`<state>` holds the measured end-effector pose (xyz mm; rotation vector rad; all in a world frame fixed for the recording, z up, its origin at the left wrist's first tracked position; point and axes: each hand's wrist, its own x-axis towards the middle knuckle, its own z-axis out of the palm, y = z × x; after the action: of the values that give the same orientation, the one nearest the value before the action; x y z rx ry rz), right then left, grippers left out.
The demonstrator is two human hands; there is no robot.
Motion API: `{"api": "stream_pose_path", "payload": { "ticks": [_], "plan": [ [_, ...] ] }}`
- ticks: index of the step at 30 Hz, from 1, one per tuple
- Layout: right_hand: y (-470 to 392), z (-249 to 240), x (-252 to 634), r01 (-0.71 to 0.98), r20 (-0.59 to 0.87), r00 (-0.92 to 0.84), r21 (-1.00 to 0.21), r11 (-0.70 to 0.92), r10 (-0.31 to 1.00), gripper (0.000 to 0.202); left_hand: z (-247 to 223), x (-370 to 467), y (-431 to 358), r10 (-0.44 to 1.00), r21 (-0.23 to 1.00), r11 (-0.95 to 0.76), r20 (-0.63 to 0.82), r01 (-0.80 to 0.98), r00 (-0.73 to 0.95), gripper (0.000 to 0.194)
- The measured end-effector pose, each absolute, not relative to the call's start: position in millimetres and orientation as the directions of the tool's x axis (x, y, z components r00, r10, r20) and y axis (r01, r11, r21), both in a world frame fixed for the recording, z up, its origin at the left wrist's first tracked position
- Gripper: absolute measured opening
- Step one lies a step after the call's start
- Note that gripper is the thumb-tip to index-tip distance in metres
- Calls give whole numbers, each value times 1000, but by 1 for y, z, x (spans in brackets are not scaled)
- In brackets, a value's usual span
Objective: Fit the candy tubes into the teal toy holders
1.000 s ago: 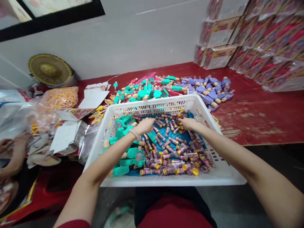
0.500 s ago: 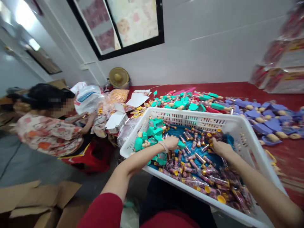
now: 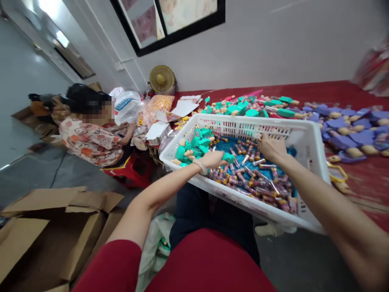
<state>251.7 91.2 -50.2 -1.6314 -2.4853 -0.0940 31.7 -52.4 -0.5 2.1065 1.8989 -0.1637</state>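
A white plastic basket sits in front of me, lined with blue sheeting. Many small clear tubes with yellow ends and purplish contents lie loose in it. Green toy pieces with beige knobs are heaped at its left end. My left hand, palm down over the tubes, is closed on a green toy piece. Near the far wall of the basket, above the tubes, is my right hand, with curled fingers; whatever they hold is hidden.
Behind the basket, a red table bears green toy pieces and purple ones. A co-worker sits at the left on a red stool. An open cardboard box stands on the floor at lower left.
My right hand has lifted from among the tubes toward the basket's far wall. My left hand still holds the green toy piece. The view has tilted down and shifted left.
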Motion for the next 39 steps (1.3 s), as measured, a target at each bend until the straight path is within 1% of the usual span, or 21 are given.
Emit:
{"api": "stream_pose_path", "payload": {
  "ticks": [8,11,15,17,19,21,23,25,28,30,32,34,36,37,39],
  "plan": [
    [85,-29,263,924,218,-346,-86,371,912,39,18,32,-54,979,84,-108,-162,991,121,42],
    [78,-23,262,913,228,-351,-132,386,908,39,20,37,-56,987,47,-110,-114,993,115,41],
    [68,-15,253,898,245,-336,-210,388,910,36,17,45,-58,989,14,-126,-78,992,127,35],
    [65,-11,246,875,257,-310,-300,380,915,33,16,47,-58,989,12,-130,-69,991,131,36],
    [61,-6,238,812,265,-277,-449,373,924,31,19,46,-54,989,20,-138,-57,990,139,39],
    [57,-2,232,705,255,-263,-608,365,931,31,25,40,-48,985,38,-167,-44,985,169,41],
    [51,2,224,576,212,-264,-748,330,941,34,35,30,-43,977,63,-210,-31,976,212,41],
    [43,4,216,428,148,-297,-863,270,943,33,46,15,-41,966,112,-255,-1,960,257,41],
    [31,8,205,189,67,-398,-970,154,915,25,60,-7,-40,953,276,-302,88,913,288,38],
    [27,11,199,32,11,-496,-999,31,868,24,67,-16,-36,953,410,-303,147,860,265,36],
    [28,14,197,-80,-45,-593,-990,-114,804,23,72,-18,-27,948,512,-317,186,798,257,32],
    [33,17,199,-124,-82,-615,-972,-199,784,21,74,-13,-16,935,598,-354,199,719,295,28],
    [41,18,203,-123,-106,-561,-970,-209,821,18,71,-4,-7,926,677,-358,168,643,339,27],
    [44,18,206,-110,-114,-526,-974,-200,843,18,68,0,-4,931,715,-328,137,617,337,29],
    [49,17,210,-69,-113,-483,-984,-166,868,18,59,7,-3,958,785,-213,52,582,280,35]
  ]
}}
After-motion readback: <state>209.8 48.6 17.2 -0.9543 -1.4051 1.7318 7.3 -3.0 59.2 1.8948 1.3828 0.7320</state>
